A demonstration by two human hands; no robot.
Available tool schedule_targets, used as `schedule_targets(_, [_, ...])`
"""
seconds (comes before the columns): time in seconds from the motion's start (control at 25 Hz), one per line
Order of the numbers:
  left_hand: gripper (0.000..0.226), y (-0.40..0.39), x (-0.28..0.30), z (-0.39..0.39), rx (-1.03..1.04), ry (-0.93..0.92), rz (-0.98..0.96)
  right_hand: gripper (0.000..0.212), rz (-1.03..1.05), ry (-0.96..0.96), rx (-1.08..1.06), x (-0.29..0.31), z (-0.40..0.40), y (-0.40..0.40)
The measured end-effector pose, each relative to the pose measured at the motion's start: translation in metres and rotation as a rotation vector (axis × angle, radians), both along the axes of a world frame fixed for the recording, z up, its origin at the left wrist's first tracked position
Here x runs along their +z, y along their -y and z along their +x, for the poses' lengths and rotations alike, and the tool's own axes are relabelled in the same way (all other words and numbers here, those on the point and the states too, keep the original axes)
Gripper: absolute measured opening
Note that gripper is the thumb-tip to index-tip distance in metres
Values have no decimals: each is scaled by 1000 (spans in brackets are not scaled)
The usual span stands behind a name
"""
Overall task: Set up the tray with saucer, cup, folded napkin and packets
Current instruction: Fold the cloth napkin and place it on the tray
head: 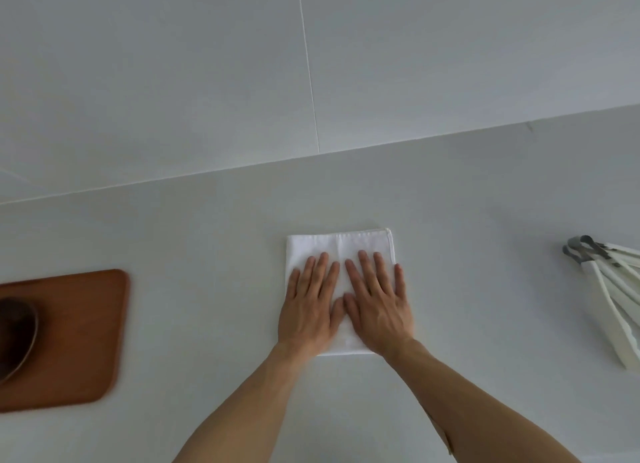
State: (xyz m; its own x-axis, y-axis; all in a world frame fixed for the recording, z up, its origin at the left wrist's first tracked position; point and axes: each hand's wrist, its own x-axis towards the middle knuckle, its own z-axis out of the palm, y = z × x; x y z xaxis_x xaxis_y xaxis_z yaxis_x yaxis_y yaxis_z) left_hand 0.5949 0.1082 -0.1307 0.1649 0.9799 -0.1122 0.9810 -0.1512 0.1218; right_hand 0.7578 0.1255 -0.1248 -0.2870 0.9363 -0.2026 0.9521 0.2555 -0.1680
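A white folded napkin (341, 246) lies flat on the pale counter in the middle of the view. My left hand (310, 305) and my right hand (379, 305) press down on it side by side, palms flat and fingers spread, thumbs touching. A brown wooden tray (86, 331) sits at the left edge. On it rests a dark round saucer (15, 334), partly cut off by the frame. No cup or packets are in view.
White utensils with grey metal ends (602, 279) lie fanned out at the right edge. A pale tiled wall (207, 82) rises behind the counter (173, 241).
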Motion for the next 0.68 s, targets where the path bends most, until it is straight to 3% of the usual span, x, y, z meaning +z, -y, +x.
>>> schedule_targets(0.28, [76,-21,-8,-35,120,-32,-8,70,26,18,-72,-8,11,-13])
schedule_targets(0.44, [76,-30,-8,-58,83,-58,-46,68,10,69,-56,-5,30,-28])
schedule_targets(0.68, [57,-72,24,-69,63,38,26,59,87,-44,-43,29,27,-76])
